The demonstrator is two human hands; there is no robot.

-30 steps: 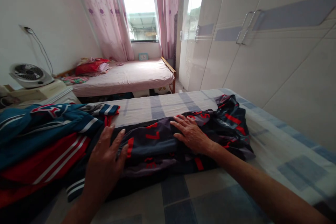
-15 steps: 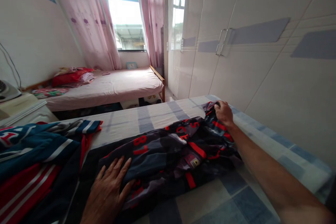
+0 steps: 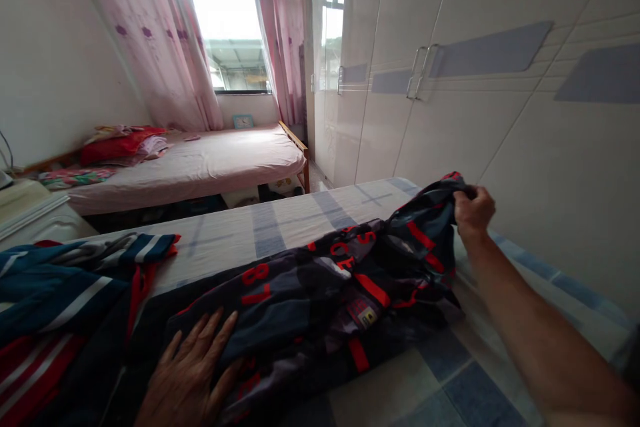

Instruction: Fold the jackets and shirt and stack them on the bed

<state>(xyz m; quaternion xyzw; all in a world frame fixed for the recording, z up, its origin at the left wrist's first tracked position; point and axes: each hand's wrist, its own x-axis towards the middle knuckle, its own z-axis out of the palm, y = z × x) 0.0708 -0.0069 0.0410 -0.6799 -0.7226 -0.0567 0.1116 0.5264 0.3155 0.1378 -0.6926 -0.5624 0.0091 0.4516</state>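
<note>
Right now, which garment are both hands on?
The dark garment with red lettering: left hand spread on it, right hand gripping one end. The striped teal and red clothing lies untouched.

The dark garment bears red markings, the sheet blue-and-white checks.

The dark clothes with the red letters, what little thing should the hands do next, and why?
I'd say the right hand should gently pull its end of the dark clothes outward: that end looks lifted and bunched, and the left hand rests on the other end, so it could hold the cloth steady.
</note>
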